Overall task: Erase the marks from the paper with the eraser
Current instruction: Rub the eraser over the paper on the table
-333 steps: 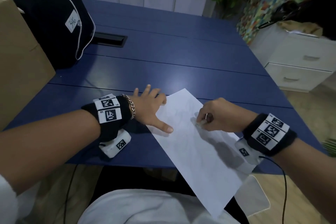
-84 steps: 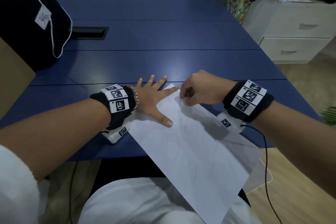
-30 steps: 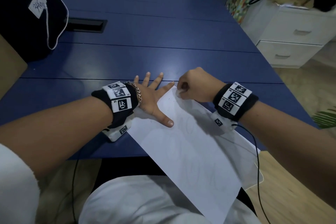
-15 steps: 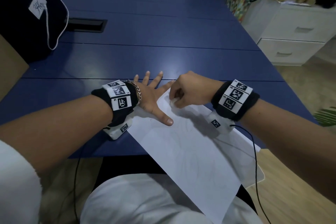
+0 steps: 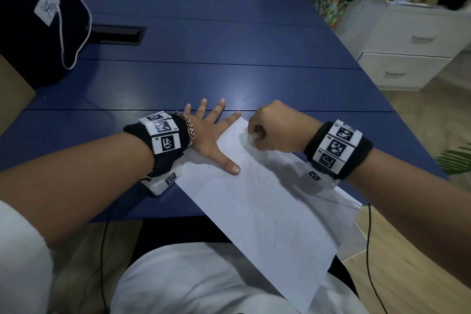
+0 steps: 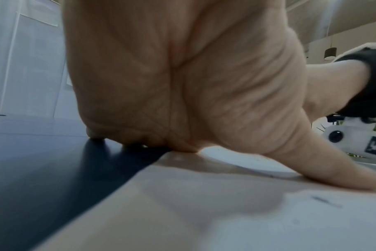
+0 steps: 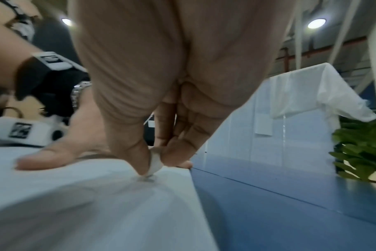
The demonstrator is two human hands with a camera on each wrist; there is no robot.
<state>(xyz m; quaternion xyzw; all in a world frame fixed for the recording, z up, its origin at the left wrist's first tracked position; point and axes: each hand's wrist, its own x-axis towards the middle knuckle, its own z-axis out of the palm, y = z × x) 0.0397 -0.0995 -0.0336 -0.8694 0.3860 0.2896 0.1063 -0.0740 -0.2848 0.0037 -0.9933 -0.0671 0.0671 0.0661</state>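
A dark backpack with white piping (image 5: 38,23) stood at the far left of the blue surface (image 5: 204,58). The left hand (image 5: 206,135) lay flat with fingers spread, thumb pressing the white sheet of paper (image 5: 267,211). Just beside it, the right hand (image 5: 275,130) pinched the small white eraser (image 7: 155,161) against the paper's far corner. White drawers (image 5: 407,58) stood at right.

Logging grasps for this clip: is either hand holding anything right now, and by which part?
The right hand pinches a small white eraser by its upper sides, its tip on the paper. The left hand holds nothing; it presses flat on the paper.
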